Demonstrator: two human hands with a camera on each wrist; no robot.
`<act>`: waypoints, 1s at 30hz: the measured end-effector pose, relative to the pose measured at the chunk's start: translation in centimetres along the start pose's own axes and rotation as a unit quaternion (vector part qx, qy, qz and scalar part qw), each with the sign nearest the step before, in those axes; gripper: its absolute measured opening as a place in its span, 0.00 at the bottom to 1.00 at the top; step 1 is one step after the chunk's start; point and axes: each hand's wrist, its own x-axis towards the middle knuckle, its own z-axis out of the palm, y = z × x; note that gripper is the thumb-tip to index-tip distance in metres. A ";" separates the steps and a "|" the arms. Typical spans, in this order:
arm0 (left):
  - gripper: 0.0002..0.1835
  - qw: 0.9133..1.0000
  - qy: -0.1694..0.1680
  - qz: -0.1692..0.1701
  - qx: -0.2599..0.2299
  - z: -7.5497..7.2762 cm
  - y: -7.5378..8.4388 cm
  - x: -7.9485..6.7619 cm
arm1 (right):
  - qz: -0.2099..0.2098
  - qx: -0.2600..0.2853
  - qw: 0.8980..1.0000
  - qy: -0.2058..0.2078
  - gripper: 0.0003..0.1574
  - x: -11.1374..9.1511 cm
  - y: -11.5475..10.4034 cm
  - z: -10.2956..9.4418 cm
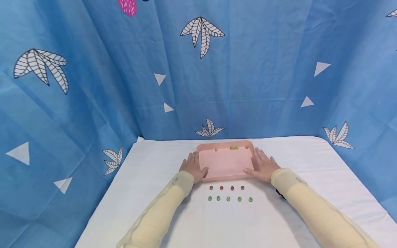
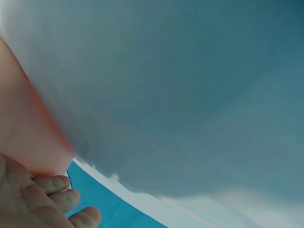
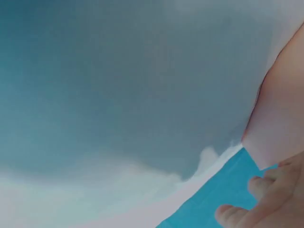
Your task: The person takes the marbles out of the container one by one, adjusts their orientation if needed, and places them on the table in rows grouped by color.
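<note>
A shallow pink tray (image 1: 226,163) lies on the white cloth, with several small yellow-green pieces (image 1: 234,148) along its far side. My left hand (image 1: 193,167) rests against the tray's left side, fingers extended away from me and thumb at the near left corner. On the opposite side my right hand (image 1: 263,167) mirrors it, its thumb reaching over the tray's edge. In the left wrist view the left fingers (image 2: 57,190) lie against the pink tray wall (image 2: 28,123). The right wrist view has the right fingers (image 3: 261,190) beside the tray wall (image 3: 278,109).
Just in front of the tray runs a row of small brown and reddish pieces (image 1: 232,188). Nearer to me is a row of several green glassy pieces (image 1: 228,198). White cloth (image 1: 149,172) covers the table; a blue patterned curtain (image 1: 260,86) hangs behind and at both sides.
</note>
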 end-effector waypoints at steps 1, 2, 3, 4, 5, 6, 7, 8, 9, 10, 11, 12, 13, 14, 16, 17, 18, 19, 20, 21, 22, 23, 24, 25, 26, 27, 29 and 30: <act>0.49 1.000 0.000 0.001 0.000 0.0 0.0 0.0 | -0.003 -0.003 1.000 0.004 0.75 0.0 0.0 -0.1; 0.49 1.000 -0.001 0.001 -0.001 0.0 0.1 -0.1 | -0.005 -0.002 1.000 0.008 0.74 0.0 -0.1 -0.2; 0.49 1.000 0.000 0.002 -0.002 -0.1 0.2 -0.1 | -0.007 -0.004 1.000 0.009 0.74 0.0 -0.2 -0.2; 0.49 1.000 0.000 0.003 -0.002 -0.1 0.2 -0.1 | -0.008 -0.004 1.000 0.009 0.74 0.0 -0.2 -0.3; 0.49 1.000 -0.002 0.004 -0.002 -0.1 0.3 -0.1 | -0.008 -0.002 1.000 0.007 0.74 0.0 -0.3 -0.3; 0.49 1.000 -0.003 0.005 -0.002 -0.1 0.3 -0.1 | -0.007 -0.003 1.000 0.005 0.74 0.0 -0.4 -0.3; 0.49 1.000 -0.003 0.006 -0.004 0.0 0.3 0.0 | -0.006 -0.003 1.000 0.003 0.73 0.0 -0.5 -0.3; 0.49 1.000 -0.005 0.006 -0.003 0.0 0.3 0.0 | -0.005 -0.001 1.000 0.003 0.73 0.0 -0.6 -0.3; 0.49 1.000 -0.007 0.006 -0.002 0.2 0.2 0.1 | -0.002 -0.002 1.000 0.003 0.73 0.0 -0.7 -0.2; 0.50 1.000 -0.009 0.006 -0.001 0.3 0.1 0.2 | -0.001 0.000 1.000 0.006 0.72 0.0 -0.8 -0.2; 0.50 1.000 -0.010 0.005 0.000 0.5 0.0 0.4 | 0.001 0.002 1.000 0.009 0.71 0.0 -1.0 -0.2; 0.50 1.000 -0.008 0.005 -0.001 0.6 -0.1 0.5 | 0.001 0.003 1.000 0.012 0.70 0.1 -1.1 -0.1; 0.50 1.000 -0.007 0.004 -0.001 0.7 -0.2 0.6 | 0.002 0.003 1.000 0.017 0.69 0.1 -1.2 0.0; 0.50 1.000 -0.008 0.002 0.000 0.8 -0.3 0.6 | 0.002 0.006 1.000 0.019 0.69 0.2 -1.3 0.0; 0.50 1.000 -0.005 0.000 0.000 0.8 -0.5 0.7 | 0.001 0.007 1.000 0.026 0.67 0.4 -1.4 0.2; 0.50 1.000 -0.006 -0.001 0.001 0.8 -0.5 0.7 | 0.002 0.007 1.000 0.028 0.67 0.4 -1.5 0.3; 0.50 1.000 -0.005 -0.002 0.004 0.7 -0.5 0.8 | 0.002 0.007 1.000 0.030 0.67 0.5 -1.5 0.3; 0.50 1.000 -0.006 -0.003 0.007 0.6 -0.6 0.8 | 0.002 0.006 1.000 0.030 0.67 0.6 -1.5 0.4; 0.50 1.000 -0.006 -0.003 0.009 0.6 -0.6 0.8 | 0.003 0.007 1.000 0.031 0.67 0.6 -1.5 0.4; 0.50 1.000 -0.006 0.000 0.011 0.4 -0.5 0.7 | 0.004 0.006 1.000 0.031 0.67 0.7 -1.5 0.4; 0.50 1.000 -0.005 0.002 0.013 0.3 -0.5 0.8 | 0.006 0.005 1.000 0.028 0.67 0.7 -1.5 0.4; 0.50 1.000 -0.006 0.002 0.015 0.3 -0.5 0.8 | 0.009 0.003 1.000 0.026 0.67 0.7 -1.5 0.4; 0.49 1.000 -0.003 0.005 0.016 0.4 -0.5 0.9 | 0.009 0.001 1.000 0.025 0.67 0.7 -1.5 0.3; 0.49 1.000 -0.004 0.005 0.015 0.3 -0.5 0.9 | 0.010 -0.001 1.000 0.024 0.67 0.6 -1.5 0.3; 0.49 1.000 -0.003 0.007 0.010 0.2 -0.4 0.8 | 0.012 -0.002 1.000 0.023 0.67 0.6 -1.5 0.2; 0.49 1.000 -0.004 0.008 0.005 0.0 -0.4 0.6 | 0.013 -0.004 1.000 0.022 0.67 0.5 -1.6 0.2; 0.49 1.000 -0.007 0.007 -0.003 0.0 -0.4 0.4 | 0.015 -0.006 1.000 0.023 0.67 0.4 -1.7 0.2; 0.49 1.000 -0.008 0.007 -0.003 -0.1 -0.4 0.2 | 0.016 -0.008 1.000 0.021 0.66 0.3 -1.8 0.2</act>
